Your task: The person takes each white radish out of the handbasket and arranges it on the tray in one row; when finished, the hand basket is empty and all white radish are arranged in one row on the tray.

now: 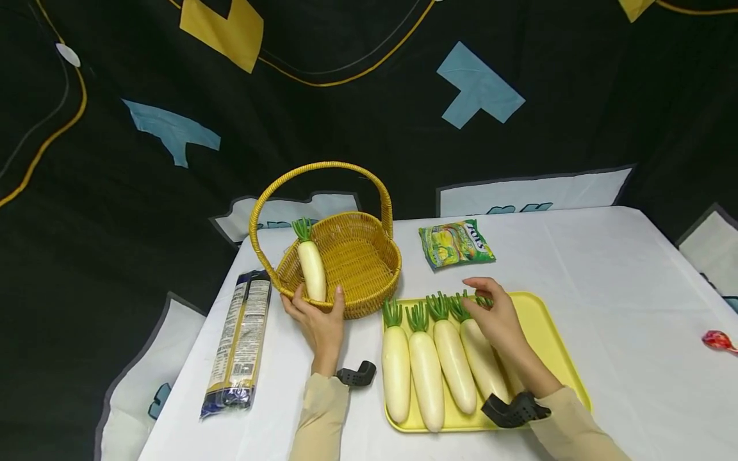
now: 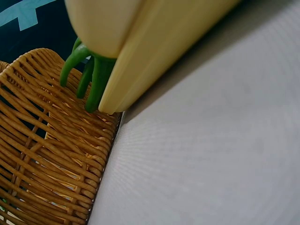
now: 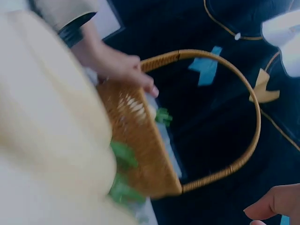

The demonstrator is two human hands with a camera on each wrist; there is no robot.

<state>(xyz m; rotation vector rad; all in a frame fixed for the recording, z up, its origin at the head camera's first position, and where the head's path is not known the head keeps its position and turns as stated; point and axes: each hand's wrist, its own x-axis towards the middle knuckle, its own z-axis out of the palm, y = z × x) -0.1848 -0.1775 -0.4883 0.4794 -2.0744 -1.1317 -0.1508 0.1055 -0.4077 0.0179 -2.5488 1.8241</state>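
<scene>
A white radish (image 1: 312, 269) with green stems leans inside a yellow wicker basket (image 1: 369, 304) that has a tall arched handle. My left hand (image 1: 319, 326) grips the basket's near rim, its thumb over the edge, as the right wrist view also shows. Several more white radishes (image 1: 425, 378) lie side by side on a yellow tray (image 1: 539, 314), stems pointing away from me. Over the tray's right part, my right hand (image 1: 498, 317) hovers by the stems with thumb and fingers apart and nothing between them. The forearm partly hides the rightmost radish.
Left of the basket lies a long dark-and-yellow printed package (image 1: 239, 346). A green snack bag (image 1: 457, 243) lies behind the tray. At the table's right edge is a small red wrapped item (image 1: 717, 340). Dark patterned cloth (image 1: 375, 128) hangs behind the white table (image 1: 611, 282).
</scene>
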